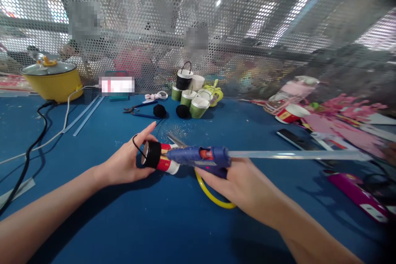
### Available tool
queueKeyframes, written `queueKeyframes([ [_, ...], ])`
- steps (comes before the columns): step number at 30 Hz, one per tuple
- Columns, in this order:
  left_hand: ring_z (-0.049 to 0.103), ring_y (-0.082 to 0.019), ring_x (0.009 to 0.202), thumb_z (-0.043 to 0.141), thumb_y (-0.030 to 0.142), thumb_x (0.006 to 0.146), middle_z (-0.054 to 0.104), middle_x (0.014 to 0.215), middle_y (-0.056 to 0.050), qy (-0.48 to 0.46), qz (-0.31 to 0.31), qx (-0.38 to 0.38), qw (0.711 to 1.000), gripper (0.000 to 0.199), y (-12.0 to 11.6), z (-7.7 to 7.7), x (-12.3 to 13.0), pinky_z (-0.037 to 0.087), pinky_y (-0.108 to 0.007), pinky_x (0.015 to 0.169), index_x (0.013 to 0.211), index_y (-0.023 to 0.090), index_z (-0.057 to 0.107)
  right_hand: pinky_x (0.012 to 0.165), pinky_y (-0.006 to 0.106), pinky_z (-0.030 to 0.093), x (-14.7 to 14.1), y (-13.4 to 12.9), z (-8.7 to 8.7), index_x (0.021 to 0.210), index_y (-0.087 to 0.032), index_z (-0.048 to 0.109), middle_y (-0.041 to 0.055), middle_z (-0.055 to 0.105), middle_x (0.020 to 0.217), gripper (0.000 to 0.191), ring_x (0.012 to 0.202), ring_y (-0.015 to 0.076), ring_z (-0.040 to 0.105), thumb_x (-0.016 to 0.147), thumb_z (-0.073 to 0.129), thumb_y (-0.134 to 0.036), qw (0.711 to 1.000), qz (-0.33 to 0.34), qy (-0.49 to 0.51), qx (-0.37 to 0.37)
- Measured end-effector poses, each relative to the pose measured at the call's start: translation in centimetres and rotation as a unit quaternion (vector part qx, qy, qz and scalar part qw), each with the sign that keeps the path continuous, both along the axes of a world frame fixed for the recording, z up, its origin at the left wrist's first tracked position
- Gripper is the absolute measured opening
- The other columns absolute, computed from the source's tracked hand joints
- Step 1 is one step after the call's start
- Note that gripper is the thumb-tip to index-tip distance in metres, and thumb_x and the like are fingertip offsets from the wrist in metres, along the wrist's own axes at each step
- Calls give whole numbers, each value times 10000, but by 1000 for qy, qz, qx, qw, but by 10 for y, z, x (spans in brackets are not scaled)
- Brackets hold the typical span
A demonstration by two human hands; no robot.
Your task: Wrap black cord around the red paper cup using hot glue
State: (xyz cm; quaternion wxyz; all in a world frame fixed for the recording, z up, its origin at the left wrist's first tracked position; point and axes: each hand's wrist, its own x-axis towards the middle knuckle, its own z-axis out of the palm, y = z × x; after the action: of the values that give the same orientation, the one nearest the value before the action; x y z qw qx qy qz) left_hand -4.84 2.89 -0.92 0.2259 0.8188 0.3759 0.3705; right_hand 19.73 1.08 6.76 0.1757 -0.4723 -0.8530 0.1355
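In the head view, the left hand (122, 160) is closed around the cup (163, 166), which lies tipped on its side just above the table (139, 225) or against it; which of the two, I cannot tell. Black cord (153, 154) wraps the end nearer that hand, and a thin black loop (135, 142) stands out there, but the red and white wall towards the other end is bare. So the covering looks partly done, with the bare stretch being what remains if the whole wall is meant to be covered. The right hand (244, 181) is clamped on the glue gun (185, 156), its nozzle at the edge of the black part; whether it touches, or any fresh glue is there, cannot be made out. Behind, a black cup (185, 81) with a handle and several green cups (199, 108) look fully covered, near two black balls (159, 110). The red cup (289, 114) at the right shows no wrap. Scissors (216, 202) lie beneath the gun.
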Motion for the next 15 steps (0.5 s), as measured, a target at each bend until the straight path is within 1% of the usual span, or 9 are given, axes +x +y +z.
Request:
queueKeyframes([
  [3,562,-233,1037,640,128,698,553,1139,-84,10,-5,16,1000,968,-1,1,0,410,-456,967,1434,287,31,501,238,449,0,3,-1,570,-194,578,4,613,529,265,489,144,553,807,472,-242,1000,-19,-1,12],
  [6,558,-234,1041,642,129,697,547,1144,-85,7,-7,12,1000,966,-1,0,-1,426,-442,950,1433,290,38,517,246,457,0,3,-2,588,-191,590,9,628,553,251,504,150,567,806,477,-246,1000,-19,-4,10],
  [10,564,-229,1037,645,144,698,533,1156,-79,-18,-8,-26,999,966,1,-2,0,456,-405,909,1431,303,36,527,247,468,0,-2,-2,643,-205,604,2,620,561,211,533,158,582,811,477,-226,1000,3,4,7],
  [12,566,-226,1032,646,162,705,533,1152,-76,-35,-7,-46,998,961,1,-2,0,458,-396,902,1431,303,34,551,255,480,0,-2,-3,657,-209,598,9,611,566,188,559,169,590,807,485,-219,1000,0,3,18],
  [15,566,-220,1019,655,174,700,534,1136,-67,-57,-7,-74,996,980,1,-2,1,456,-390,899,1433,303,18,578,259,489,1,-1,-4,739,-208,599,21,632,642,124,579,166,591,809,496,-218,1000,-1,7,26],
])
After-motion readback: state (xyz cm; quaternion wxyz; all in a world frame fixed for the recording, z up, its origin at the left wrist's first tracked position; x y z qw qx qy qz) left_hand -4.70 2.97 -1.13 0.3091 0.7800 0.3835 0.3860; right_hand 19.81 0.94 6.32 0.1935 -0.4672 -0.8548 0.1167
